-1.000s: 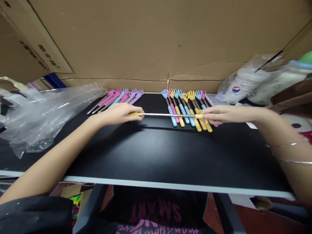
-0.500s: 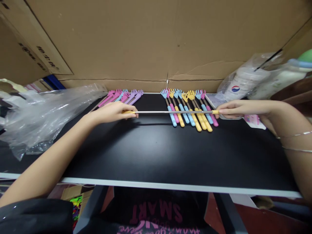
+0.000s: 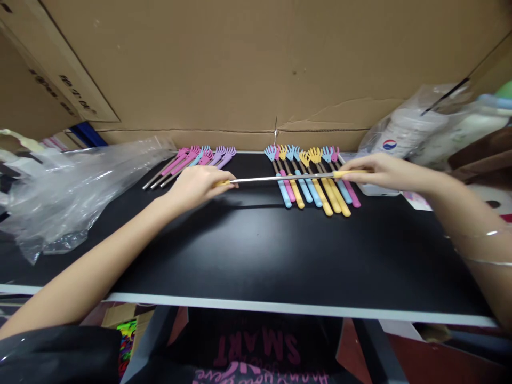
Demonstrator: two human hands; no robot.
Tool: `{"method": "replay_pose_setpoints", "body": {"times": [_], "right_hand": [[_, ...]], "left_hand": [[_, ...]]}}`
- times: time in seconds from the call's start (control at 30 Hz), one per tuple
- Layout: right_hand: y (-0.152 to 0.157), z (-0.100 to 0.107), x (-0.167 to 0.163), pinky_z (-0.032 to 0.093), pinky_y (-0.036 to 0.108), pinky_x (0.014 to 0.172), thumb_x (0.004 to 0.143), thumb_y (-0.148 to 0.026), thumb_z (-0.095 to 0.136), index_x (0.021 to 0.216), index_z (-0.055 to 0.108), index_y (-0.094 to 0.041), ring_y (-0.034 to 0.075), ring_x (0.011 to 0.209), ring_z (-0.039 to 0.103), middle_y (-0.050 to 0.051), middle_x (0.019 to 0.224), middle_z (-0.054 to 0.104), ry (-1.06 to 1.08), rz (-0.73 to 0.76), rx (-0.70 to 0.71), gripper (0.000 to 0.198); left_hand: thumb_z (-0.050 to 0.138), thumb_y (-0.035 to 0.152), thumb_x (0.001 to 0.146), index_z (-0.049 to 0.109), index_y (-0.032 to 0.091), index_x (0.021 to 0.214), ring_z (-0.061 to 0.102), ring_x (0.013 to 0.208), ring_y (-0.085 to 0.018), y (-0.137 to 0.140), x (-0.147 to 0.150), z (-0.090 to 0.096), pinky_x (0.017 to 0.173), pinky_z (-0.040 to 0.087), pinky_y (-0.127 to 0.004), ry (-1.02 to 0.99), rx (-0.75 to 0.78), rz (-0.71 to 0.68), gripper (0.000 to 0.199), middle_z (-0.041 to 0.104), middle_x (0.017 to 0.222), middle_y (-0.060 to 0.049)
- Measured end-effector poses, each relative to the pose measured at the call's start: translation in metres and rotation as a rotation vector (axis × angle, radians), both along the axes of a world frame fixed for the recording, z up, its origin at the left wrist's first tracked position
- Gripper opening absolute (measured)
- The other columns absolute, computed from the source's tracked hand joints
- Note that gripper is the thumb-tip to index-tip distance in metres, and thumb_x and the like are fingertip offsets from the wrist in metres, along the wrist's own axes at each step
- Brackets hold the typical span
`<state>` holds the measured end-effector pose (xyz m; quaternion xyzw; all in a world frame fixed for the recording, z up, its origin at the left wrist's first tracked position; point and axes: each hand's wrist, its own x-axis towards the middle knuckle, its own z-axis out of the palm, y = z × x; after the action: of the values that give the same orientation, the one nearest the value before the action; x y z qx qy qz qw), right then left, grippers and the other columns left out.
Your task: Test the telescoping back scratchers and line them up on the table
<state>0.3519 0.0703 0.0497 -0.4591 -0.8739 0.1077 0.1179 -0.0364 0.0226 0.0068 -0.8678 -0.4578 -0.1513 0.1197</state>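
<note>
Stretched sideways above the black table is a telescopic back scratcher (image 3: 276, 178) with a metal rod and yellow ends. My left hand (image 3: 202, 185) is closed around its left end, hiding most of the yellow part there. At the other end, my right hand (image 3: 380, 169) pinches the yellow handle. Below and behind the rod lies a row of back scratchers (image 3: 320, 186) with blue, pink and yellow handles, claws toward the cardboard. Behind my left hand rests a second group of back scratchers (image 3: 188, 159) in pink, blue and purple, some with bare metal rods.
Clear plastic bags (image 3: 76, 181) lie on the left of the black table (image 3: 256, 256). A bagged white cup (image 3: 406, 130) stands at the right back. Cardboard (image 3: 240, 69) walls the rear. Under the table, a box (image 3: 128, 338) holds colourful small items.
The stretched back scratcher has become shorter: my right hand has moved left and slightly up, and my left hand a little right. The rod now tilts up toward the right.
</note>
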Motion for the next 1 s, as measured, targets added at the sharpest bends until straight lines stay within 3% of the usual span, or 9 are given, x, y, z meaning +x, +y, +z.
{"method": "replay_pose_setpoints", "body": {"times": [0.07,0.1,0.2,0.33,0.77,0.93,1.0], "right_hand": [[-0.018,-0.008,-0.027,0.035,0.022,0.056,0.085,-0.062,0.043,0.097,0.07,-0.019,0.009,0.058,0.053,0.001,0.071,0.067,-0.01,0.132,0.016,0.052],[-0.028,-0.014,-0.04,0.032,0.022,0.053,0.087,-0.06,0.041,0.096,0.069,-0.021,0.009,0.052,0.05,0.0,0.064,0.065,-0.033,0.129,0.107,0.049],[-0.055,-0.032,-0.071,0.029,0.023,0.052,0.092,-0.052,0.036,0.095,0.068,-0.023,0.011,0.056,0.057,0.001,0.069,0.068,-0.116,0.149,0.356,0.043],[-0.069,-0.043,-0.084,0.025,0.023,0.049,0.094,-0.051,0.035,0.091,0.066,-0.022,0.012,0.058,0.06,0.001,0.071,0.07,-0.152,0.12,0.521,0.043],[-0.062,-0.029,-0.076,0.019,0.025,0.047,0.094,-0.053,0.032,0.079,0.066,-0.021,0.009,0.05,0.052,0.0,0.062,0.066,-0.28,0.088,0.782,0.049],[-0.021,-0.023,-0.032,0.024,0.025,0.05,0.09,-0.066,0.023,0.077,0.067,-0.02,0.011,0.054,0.051,0.003,0.062,0.065,-0.339,0.008,0.788,0.064],[-0.003,-0.02,-0.01,0.023,0.026,0.05,0.088,-0.068,0.022,0.076,0.067,-0.018,0.011,0.055,0.049,0.006,0.064,0.066,-0.373,-0.092,0.804,0.069]], "left_hand": [[0.038,0.045,0.095,0.068,0.023,0.098,0.061,0.075,-0.015,-0.01,0.016,-0.003,0.056,0.033,-0.023,0.003,0.087,-0.069,0.037,0.07,0.083,-0.003],[0.039,0.042,0.095,0.068,0.022,0.097,0.061,0.074,-0.014,-0.015,0.024,-0.005,0.055,0.032,-0.023,0.002,0.127,-0.105,0.035,0.069,0.08,-0.002],[0.038,0.038,0.097,0.066,0.021,0.093,0.059,0.068,-0.012,-0.027,0.043,-0.011,0.053,0.03,-0.023,0.005,0.176,-0.201,0.033,0.067,0.072,0.0],[0.037,0.038,0.097,0.064,0.021,0.089,0.058,0.067,-0.011,-0.032,0.05,-0.014,0.05,0.028,-0.024,-0.001,0.198,-0.194,0.033,0.066,0.071,0.0],[0.041,0.037,0.095,0.064,0.023,0.09,0.06,0.064,-0.011,-0.025,0.032,0.004,0.048,0.025,-0.024,0.086,0.328,-0.216,0.028,0.066,0.068,0.002],[0.042,0.038,0.094,0.067,0.023,0.089,0.063,0.068,-0.012,-0.003,-0.001,0.008,0.049,0.028,-0.023,0.114,0.361,-0.149,0.029,0.07,0.073,0.001],[0.042,0.038,0.094,0.068,0.023,0.089,0.064,0.071,-0.013,0.006,-0.016,0.011,0.05,0.03,-0.023,0.141,0.378,-0.102,0.03,0.071,0.077,0.0]]}}
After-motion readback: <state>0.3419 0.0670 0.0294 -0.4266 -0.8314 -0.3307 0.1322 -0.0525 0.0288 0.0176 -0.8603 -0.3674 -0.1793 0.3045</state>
